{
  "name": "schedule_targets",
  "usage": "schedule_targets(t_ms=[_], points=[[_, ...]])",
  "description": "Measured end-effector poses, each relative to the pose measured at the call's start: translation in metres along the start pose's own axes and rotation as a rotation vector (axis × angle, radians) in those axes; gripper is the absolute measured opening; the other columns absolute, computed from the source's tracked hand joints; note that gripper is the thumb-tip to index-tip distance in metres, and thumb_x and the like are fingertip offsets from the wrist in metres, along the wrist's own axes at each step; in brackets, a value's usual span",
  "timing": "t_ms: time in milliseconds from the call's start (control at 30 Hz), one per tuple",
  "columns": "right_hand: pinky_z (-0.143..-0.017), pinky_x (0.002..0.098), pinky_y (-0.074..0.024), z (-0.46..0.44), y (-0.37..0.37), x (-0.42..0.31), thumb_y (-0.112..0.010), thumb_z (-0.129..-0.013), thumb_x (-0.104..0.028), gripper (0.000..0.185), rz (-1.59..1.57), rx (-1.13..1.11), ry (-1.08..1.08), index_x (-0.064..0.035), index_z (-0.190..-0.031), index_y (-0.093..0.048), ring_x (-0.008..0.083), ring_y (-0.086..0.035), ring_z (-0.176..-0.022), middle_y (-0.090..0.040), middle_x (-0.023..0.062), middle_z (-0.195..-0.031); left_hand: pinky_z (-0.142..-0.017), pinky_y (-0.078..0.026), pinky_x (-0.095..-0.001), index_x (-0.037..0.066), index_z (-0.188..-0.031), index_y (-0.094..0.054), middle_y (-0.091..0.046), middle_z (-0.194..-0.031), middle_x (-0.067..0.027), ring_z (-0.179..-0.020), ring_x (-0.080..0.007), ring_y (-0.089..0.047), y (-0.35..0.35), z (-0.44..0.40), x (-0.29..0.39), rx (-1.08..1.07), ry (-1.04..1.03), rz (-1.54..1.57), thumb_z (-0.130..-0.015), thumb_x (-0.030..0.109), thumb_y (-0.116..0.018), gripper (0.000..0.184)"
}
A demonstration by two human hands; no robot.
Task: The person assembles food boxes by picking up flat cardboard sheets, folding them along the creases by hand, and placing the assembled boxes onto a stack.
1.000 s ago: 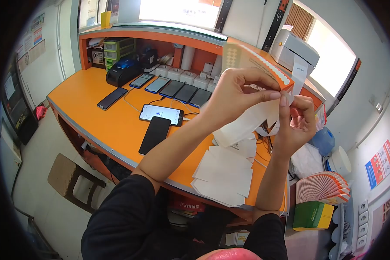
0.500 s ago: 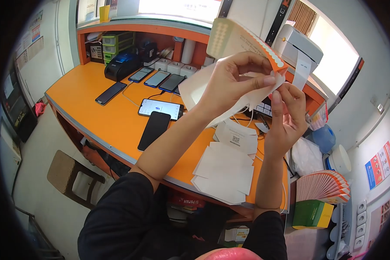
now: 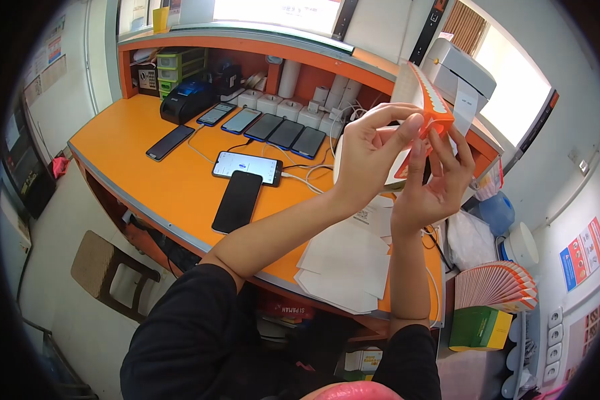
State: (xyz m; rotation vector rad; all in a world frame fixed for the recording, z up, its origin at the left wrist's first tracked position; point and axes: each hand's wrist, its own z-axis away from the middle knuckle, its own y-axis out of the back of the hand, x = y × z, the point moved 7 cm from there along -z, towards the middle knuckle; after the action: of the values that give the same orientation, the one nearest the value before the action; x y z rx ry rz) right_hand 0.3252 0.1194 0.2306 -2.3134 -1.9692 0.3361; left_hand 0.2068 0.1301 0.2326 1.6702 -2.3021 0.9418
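Note:
Above the right part of the desk, both hands hold a folded paper piece, printed orange with a white scalloped edge and with pale panels. My left hand pinches its near edge between thumb and bent fingers. My right hand is closed on the same edge from the right, fingertips at the orange corner. Part of the paper is hidden behind the hands. Below them lie overlapping white paper pieces; a partly covered one carries a QR code.
On the orange desk are a black phone, a lit phone and several others with cables. A black printer stands at the back, a white label printer at right. Fanned orange-edged folded papers sit beside a green-yellow box.
The paper piece has turned and folded, its wide pale panels swinging away and uncovering phones and sockets behind. My left hand has moved slightly right and down; both hands stay on the paper.

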Motion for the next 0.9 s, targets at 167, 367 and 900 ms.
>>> schedule_targets(t_ms=[167,367,900], points=[[-0.091,0.0343,-0.0494,-0.001,0.001,-0.015,-0.072,-0.071,0.001,0.026,0.153,-0.021,0.25,-0.0027,-0.096,-0.064,0.0264,-0.052,-0.11,-0.05,0.0142,-0.116,-0.07,-0.054,-0.0213,-0.004,-0.098,-0.061,-0.058,-0.1,-0.01,-0.082,-0.0154,-0.064,-0.004,0.006,0.005,0.058,-0.156,0.001,-0.079,0.009,-0.069,0.024],[-0.087,0.0323,-0.0479,0.004,-0.006,-0.002,-0.074,-0.068,-0.002,0.05,0.06,-0.023,0.218,-0.0078,-0.113,-0.053,0.0267,-0.052,-0.11,-0.052,0.0135,-0.116,-0.064,-0.054,-0.0209,-0.004,-0.095,-0.06,-0.064,-0.088,-0.0103,-0.076,-0.0138,-0.065,0.008,-0.004,-0.007,0.081,0.026,0.09,-0.079,0.011,-0.07,0.025],[-0.095,0.037,-0.0432,0.002,-0.022,0.012,-0.063,-0.072,0.008,0.063,0.217,-0.204,0.127,-0.0102,-0.129,-0.045,0.0315,-0.044,-0.121,-0.044,0.0142,-0.133,-0.07,-0.052,-0.0243,-0.001,-0.089,-0.063,-0.065,-0.081,-0.0055,-0.077,-0.0109,-0.062,0.016,-0.015,-0.02,-0.013,0.077,-0.301,-0.078,0.009,-0.069,0.016]])
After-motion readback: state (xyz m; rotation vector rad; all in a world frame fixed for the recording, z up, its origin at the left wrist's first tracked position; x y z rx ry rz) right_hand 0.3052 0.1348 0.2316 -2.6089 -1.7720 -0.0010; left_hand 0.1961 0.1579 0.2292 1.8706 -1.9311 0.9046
